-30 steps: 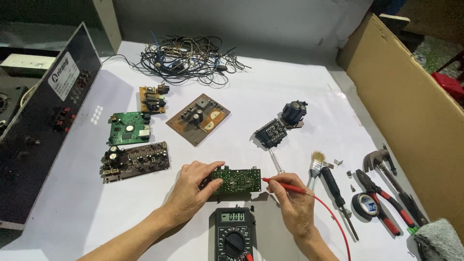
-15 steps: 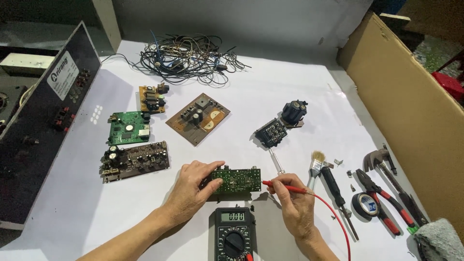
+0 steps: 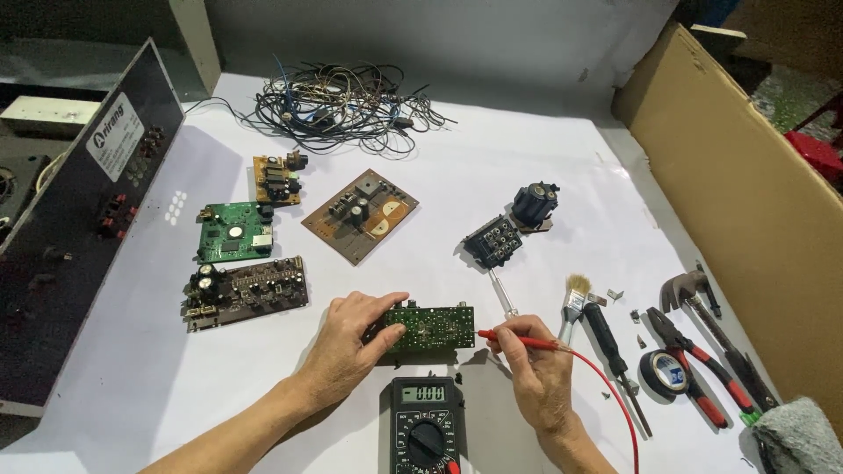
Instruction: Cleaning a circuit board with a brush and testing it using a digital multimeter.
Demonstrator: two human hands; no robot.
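My left hand (image 3: pixel 351 342) grips the left end of a small green circuit board (image 3: pixel 432 326) lying on the white table (image 3: pixel 492 175). My right hand (image 3: pixel 537 373) holds a red test probe (image 3: pixel 518 341) like a pen, its tip close to the board's right edge. The probe's red lead (image 3: pixel 615 399) curves off towards the bottom of the view. A black digital multimeter (image 3: pixel 426 421) with a round dial lies just below the board, between my wrists.
Other boards lie to the left and middle: green (image 3: pixel 233 233), dark brown (image 3: pixel 246 290), small yellow (image 3: pixel 275 178), brown (image 3: pixel 360 215). Tangled wires (image 3: pixel 338 105) sit at the back. Black parts (image 3: pixel 492 240), brush (image 3: pixel 573 303), screwdriver, pliers (image 3: pixel 698 364), tape and hammer lie right. Black chassis (image 3: pixel 79 219) left, cardboard (image 3: pixel 746 211) right.
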